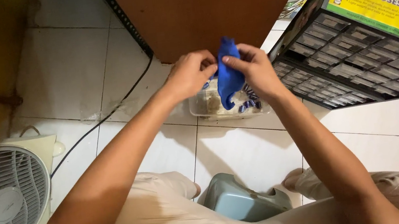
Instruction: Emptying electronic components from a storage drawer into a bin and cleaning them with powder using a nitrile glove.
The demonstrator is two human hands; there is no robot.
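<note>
A blue cloth (pixel 228 75) hangs between both my hands above a clear plastic tub (pixel 204 110) on the tiled floor. My left hand (pixel 189 73) pinches its left side with fingertips closed. My right hand (pixel 255 68) grips the cloth's upper edge with thumb and fingers. Inside the tub lie several small blue-and-silver pieces (pixel 249 104) under my right hand. The cloth's lower end dips into the tub.
A multi-drawer parts cabinet (pixel 357 63) stands tilted at the right. A brown board (pixel 206 8) leans at the back. A white box fan (pixel 3 199) sits at the left with a black cable (pixel 107 114). A grey-blue stool (pixel 242 201) is between my knees.
</note>
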